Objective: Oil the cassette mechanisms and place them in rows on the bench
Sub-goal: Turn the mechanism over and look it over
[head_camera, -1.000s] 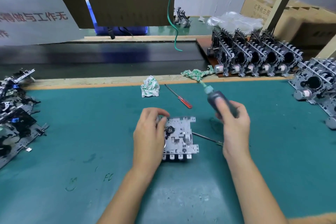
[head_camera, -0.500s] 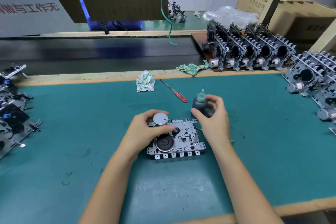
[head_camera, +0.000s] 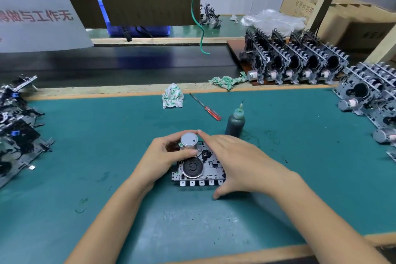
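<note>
Looking down, I see my left hand [head_camera: 165, 156] curled around the round silver motor [head_camera: 189, 142] that sticks up from the cassette mechanism [head_camera: 200, 167]. My thumb sits under the motor and my other fingers wrap over its far side, so this hand is gripping it. The mechanism lies flat on the green bench mat [head_camera: 300, 156], right under my fingers.

My right hand [head_camera: 237, 165] lies over the right part of the mechanism with its fingers stretched out and relaxed. One fingertip reaches the top of the motor. The thumb points down to the mat, just in front of the mechanism. This hand holds nothing.

Just past my right fingers stands the dark oil bottle [head_camera: 235, 124], upright, with its thin tip pointing up. No hand touches it. A bit farther out lies a red screwdriver [head_camera: 206, 107], and a crumpled rag [head_camera: 172, 98] sits beyond my left fingers.

Far off to the right of my fingers, mechanisms stand in rows [head_camera: 300, 64]. Far to the left lies a pile of mechanisms [head_camera: 15, 130].
</note>
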Demonstrator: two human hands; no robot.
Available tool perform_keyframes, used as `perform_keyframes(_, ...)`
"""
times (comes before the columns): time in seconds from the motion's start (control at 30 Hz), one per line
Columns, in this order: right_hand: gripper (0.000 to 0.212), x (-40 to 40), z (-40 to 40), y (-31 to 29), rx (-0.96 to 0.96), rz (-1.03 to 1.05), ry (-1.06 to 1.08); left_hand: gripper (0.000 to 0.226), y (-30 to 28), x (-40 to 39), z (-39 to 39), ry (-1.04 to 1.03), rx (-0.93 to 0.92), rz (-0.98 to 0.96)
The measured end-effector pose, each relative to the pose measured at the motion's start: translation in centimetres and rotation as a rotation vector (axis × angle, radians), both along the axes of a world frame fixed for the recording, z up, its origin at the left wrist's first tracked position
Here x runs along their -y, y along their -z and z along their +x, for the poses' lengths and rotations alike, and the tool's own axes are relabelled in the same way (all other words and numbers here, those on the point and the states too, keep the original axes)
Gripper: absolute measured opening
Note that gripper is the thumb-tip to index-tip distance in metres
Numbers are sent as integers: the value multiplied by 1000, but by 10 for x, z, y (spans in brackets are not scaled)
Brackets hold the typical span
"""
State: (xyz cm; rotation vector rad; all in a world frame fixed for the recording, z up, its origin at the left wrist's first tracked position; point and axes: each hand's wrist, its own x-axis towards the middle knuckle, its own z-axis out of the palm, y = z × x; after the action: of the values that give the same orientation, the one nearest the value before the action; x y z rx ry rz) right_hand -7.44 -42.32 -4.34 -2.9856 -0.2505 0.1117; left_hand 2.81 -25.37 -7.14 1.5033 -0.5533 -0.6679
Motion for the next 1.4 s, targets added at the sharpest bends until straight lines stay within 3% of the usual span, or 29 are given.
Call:
perform_keyframes(0.17,128,-2,4,4,10,-19,52,44,3,-6,2,-32,-24,-17)
perform_keyframes(0.33,99,2,8,-2,62,-17,40,49,-3,-10,9,-4,48,26)
perform_keyframes(0.4,95,1,7,-5,55,92,52,48,-7,-12,14,26,-9,-39)
perform_keyframes(0.47,86,0,6,-7,7,356,81,72,-6,-14,19,123,-259,-161)
perform_keyframes(0.57,58,-15,4,-14,-326,1213,78,102,-6,-7,13,313,-657,-356)
perform_keyframes(0.63,32,-26,5,-10,-530,1741,-43,104,-5,3,1,407,-709,-440)
perform_keyframes(0.67,22,-32,4,-6,-550,1909,-87,103,-5,8,-5,406,-710,-457)
perform_keyframes(0.7,15,-36,3,-4,-507,1952,-59,101,-4,11,-8,395,-706,-492)
perform_keyframes(0.77,12,-36,3,-2,-409,1819,192,97,1,12,-9,405,-760,-601)
perform_keyframes(0.8,24,-32,2,0,-325,1675,332,97,1,10,-8,395,-775,-635)
perform_keyframes(0.87,42,-20,-3,8,63,1217,458,96,5,8,-5,326,-803,-637)
perform_keyframes(0.93,27,-5,-11,14,451,670,502,88,9,11,0,210,-803,-595)
perform_keyframes(1.0,16,5,-16,16,505,248,501,76,13,18,4,99,-823,-544)
perform_keyframes(1.07,19,11,-17,24,306,47,478,74,15,21,6,29,-872,-504)
perform_keyframes(1.17,13,18,-13,34,135,28,438,80,16,22,7,3,-955,-510)
perform_keyframes(1.23,13,28,-12,28,53,129,399,81,15,21,7,-10,-1003,-527)
perform_keyframes(1.4,16,30,-16,11,-356,1011,331,83,17,18,11,19,-1030,-475)
